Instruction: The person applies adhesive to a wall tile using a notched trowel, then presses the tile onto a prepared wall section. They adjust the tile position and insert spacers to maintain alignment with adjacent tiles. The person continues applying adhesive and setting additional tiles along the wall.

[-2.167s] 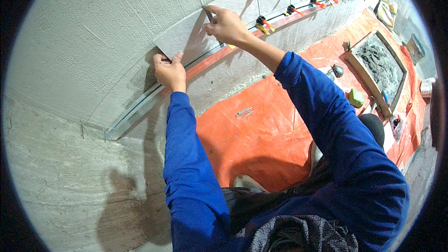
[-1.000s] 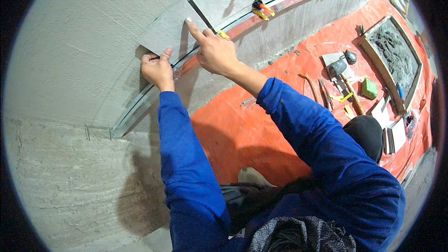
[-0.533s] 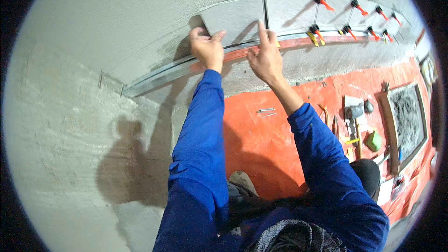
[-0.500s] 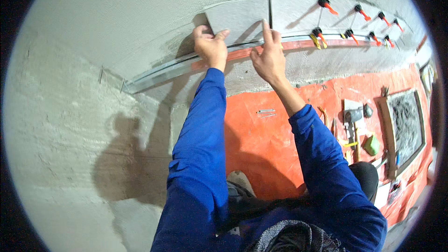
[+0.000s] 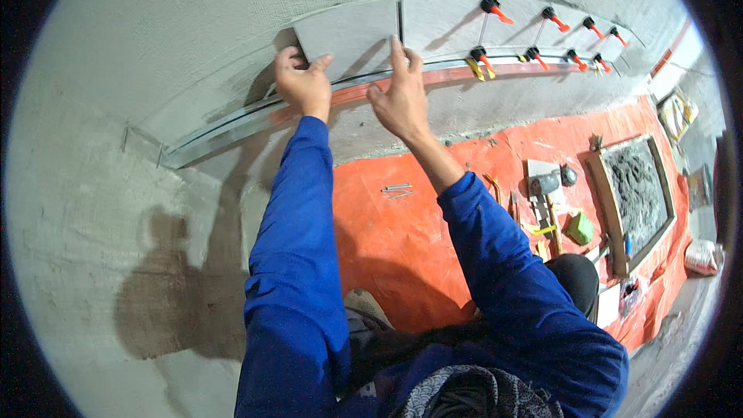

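A light grey wall tile (image 5: 352,35) stands against the plastered wall, its lower edge along a metal straightedge (image 5: 232,131). My left hand (image 5: 304,87) grips the tile's left edge, thumb on the face and fingers round the side. On the tile's right part, my right hand (image 5: 402,101) has its index finger stretched up by the dark joint, the thumb held apart and nothing in the hand. Right of that joint is another grey tile (image 5: 441,23). Black tile-levelling clips with red handles (image 5: 495,11) sit along the upper and lower edges of the tiling there.
An orange sheet (image 5: 402,240) covers the floor below. On it lie loose metal nails or pins (image 5: 397,190), a mallet (image 5: 544,184), a green block (image 5: 579,228) and a wood-framed tray (image 5: 611,217) of grey mortar. Bare concrete wall (image 5: 85,186) rises at the left.
The whole view has shifted, so everything appears farther left, with more of the right side showing. Both hands keep nearly the same places on the tile.
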`<state>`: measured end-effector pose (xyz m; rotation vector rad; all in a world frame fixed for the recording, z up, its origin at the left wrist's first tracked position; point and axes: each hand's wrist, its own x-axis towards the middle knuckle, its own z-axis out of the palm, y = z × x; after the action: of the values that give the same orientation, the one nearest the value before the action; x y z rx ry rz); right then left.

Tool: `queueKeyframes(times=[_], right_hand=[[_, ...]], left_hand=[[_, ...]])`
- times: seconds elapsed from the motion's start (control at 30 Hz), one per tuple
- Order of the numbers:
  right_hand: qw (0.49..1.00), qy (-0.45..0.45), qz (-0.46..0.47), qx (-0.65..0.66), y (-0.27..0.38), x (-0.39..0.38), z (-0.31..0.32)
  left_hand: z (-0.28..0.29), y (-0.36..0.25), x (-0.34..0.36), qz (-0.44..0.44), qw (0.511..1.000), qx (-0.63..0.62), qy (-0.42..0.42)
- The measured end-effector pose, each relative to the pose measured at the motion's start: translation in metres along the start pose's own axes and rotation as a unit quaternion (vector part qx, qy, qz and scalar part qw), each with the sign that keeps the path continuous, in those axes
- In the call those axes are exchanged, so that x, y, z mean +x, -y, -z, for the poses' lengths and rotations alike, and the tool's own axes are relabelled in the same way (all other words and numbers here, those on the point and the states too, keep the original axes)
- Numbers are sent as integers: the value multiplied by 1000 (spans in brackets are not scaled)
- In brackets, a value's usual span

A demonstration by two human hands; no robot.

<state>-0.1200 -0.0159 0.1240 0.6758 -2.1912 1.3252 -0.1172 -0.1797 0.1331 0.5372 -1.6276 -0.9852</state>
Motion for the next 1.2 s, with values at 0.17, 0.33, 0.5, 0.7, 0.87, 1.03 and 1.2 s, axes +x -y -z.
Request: queueKeyframes(times=[0.17,0.33,0.5,0.7,0.87,1.03,1.2], right_hand=[[999,14,16,-29,-2,3,-1],[999,42,-19,-22,-2,6,1],[999,31,0,-45,-2,3,1],[998,25,-9,-55,-2,1,2],[995,39,-33,-82,3,-1,9],[993,66,-58,-85,5,1,12],[993,51,-50,-89,3,2,11]], left_hand=[[0,2,-2,15,1000,-13,6],[-1,-2,-4,8,1000,27,-4],[2,-7,-6,15,1000,-12,-7],[0,-6,-3,10,1000,21,20],[2,-10,-3,10,999,-14,28],[1,-11,-3,4,1000,2,26],[-1,-6,-3,19,999,-41,27]])
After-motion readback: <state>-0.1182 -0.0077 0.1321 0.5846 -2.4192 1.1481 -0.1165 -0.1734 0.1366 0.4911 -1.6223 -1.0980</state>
